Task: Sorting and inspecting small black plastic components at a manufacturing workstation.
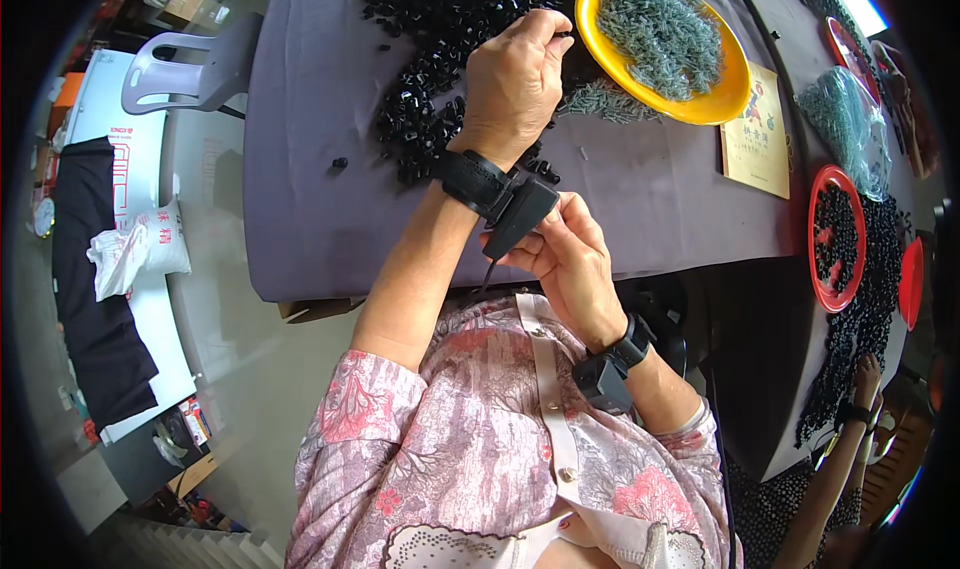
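Yellow plate (722, 97): one; red plates (818, 231): three; hands: two.

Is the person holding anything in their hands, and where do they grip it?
The left hand pinches a small black piece at its end with its fingertips, above the black pile. The right hand is curled shut near the body; what it holds cannot be told.

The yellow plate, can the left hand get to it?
Probably yes. The left hand is raised over the black pieces, right beside the yellow plate, and nothing stands between them.
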Demonstrator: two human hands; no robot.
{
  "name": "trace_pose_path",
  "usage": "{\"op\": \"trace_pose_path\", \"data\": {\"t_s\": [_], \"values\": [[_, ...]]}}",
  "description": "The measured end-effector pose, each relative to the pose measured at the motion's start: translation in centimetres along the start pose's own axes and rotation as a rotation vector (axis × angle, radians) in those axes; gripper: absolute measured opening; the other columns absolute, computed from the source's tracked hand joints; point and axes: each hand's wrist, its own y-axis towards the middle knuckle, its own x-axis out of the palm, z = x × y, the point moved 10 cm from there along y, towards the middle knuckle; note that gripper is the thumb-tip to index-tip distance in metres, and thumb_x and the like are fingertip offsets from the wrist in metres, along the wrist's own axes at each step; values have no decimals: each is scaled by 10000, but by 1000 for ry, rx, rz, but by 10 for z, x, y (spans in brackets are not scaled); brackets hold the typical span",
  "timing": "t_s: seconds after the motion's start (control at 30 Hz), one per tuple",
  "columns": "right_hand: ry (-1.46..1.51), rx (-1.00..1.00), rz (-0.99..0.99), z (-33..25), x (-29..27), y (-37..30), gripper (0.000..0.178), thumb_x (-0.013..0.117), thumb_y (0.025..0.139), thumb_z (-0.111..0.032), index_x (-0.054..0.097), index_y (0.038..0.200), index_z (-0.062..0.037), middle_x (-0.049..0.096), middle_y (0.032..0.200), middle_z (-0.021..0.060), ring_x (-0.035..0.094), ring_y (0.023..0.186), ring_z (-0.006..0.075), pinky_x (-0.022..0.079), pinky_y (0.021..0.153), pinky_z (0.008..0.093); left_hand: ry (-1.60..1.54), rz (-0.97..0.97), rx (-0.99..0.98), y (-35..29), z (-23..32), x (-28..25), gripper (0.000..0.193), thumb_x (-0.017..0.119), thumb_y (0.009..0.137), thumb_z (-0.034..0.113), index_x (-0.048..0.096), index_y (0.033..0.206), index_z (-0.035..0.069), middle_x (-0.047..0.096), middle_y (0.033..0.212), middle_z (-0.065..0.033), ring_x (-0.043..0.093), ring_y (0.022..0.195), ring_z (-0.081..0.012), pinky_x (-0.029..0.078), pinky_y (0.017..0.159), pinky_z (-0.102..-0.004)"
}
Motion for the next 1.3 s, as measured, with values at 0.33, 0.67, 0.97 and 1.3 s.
{"op": "trace_pose_path", "data": {"t_s": [0.33,0.67,0.97,1.3], "values": [[9,-9,8,4,4,-2,128,345,989,-169,388,958,-52,600,993,153,643,879,250,540,765,361,264,-83,263,-2,26,5,121,653,787,72,586,887,70,643,795,-79,632,701,-278,506,582,-313],[-58,-48,-1,-10,13,-7,124,372,982,-171,393,946,-54,566,945,123,644,833,245,551,718,361,-516,46,-521,-17,-51,2,71,611,843,62,604,904,27,655,772,-75,606,599,-102,490,538,-209],[-272,37,-33,-8,33,-7,142,375,980,-170,382,930,-37,591,913,132,646,813,202,549,690,313,-1180,13,-1151,-80,-87,21,89,617,859,127,586,924,73,641,851,-51,600,695,-130,507,642,-295],[-607,-103,-15,-26,9,3,124,481,942,-142,495,896,-27,604,846,64,580,691,110,479,632,233,-1347,-48,-1260,-122,-79,22,112,616,855,108,617,956,60,640,869,-56,594,690,-128,496,622,-274]]}}
